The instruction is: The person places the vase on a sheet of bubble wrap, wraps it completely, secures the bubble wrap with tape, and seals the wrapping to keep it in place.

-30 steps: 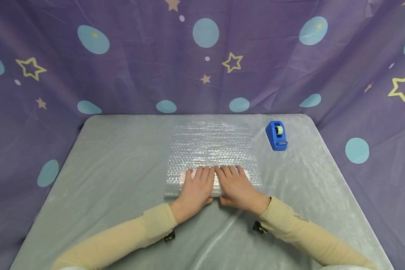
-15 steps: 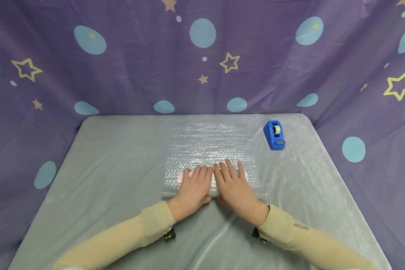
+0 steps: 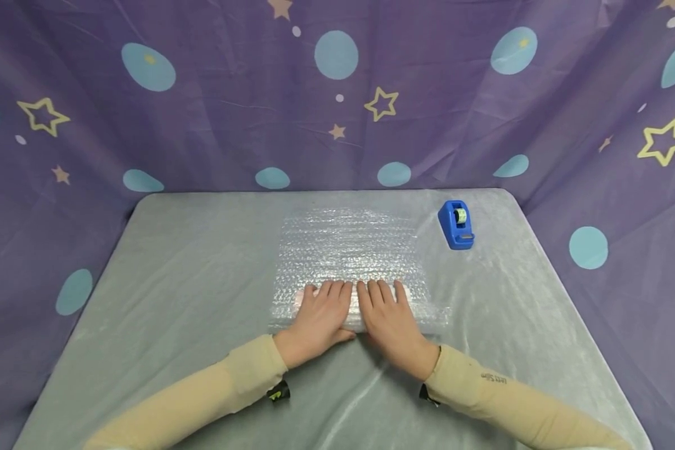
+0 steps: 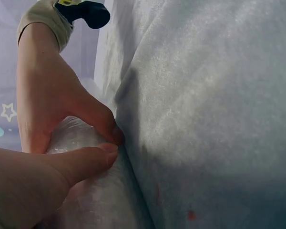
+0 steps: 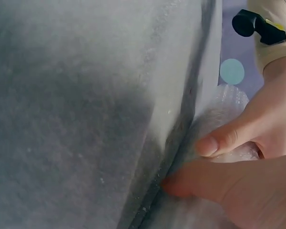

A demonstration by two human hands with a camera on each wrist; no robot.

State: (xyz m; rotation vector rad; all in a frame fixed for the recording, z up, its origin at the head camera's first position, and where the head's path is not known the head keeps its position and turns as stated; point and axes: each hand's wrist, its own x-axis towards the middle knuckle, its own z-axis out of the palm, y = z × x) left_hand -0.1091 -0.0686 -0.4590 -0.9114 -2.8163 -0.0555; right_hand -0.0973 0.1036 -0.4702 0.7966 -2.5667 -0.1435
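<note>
A sheet of clear bubble wrap [image 3: 349, 244] lies flat on the grey cloth, its near end wrapped into a roll around something pale and pinkish-white. My left hand [image 3: 319, 315] grips the left half of this roll, fingers over the top and thumb along the near side. Beside it, my right hand [image 3: 392, 322] holds the right half the same way. In the left wrist view, both thumbs press on the rolled bubble wrap [image 4: 100, 200], tips close together. The right wrist view shows the right thumb [image 5: 195, 179] at the roll's lower edge. Palms and fingers hide most of the wrapped thing.
A blue tape dispenser [image 3: 457, 225] with a tape roll stands at the back right of the grey cloth-covered table [image 3: 191, 262]. Behind and at both sides hangs a purple curtain [image 3: 230, 94] with stars and dots.
My right hand's fingers stretched forward over the roll, then drew back level with the left hand's. The bubble wrap's near edge now shows further out on the right.
</note>
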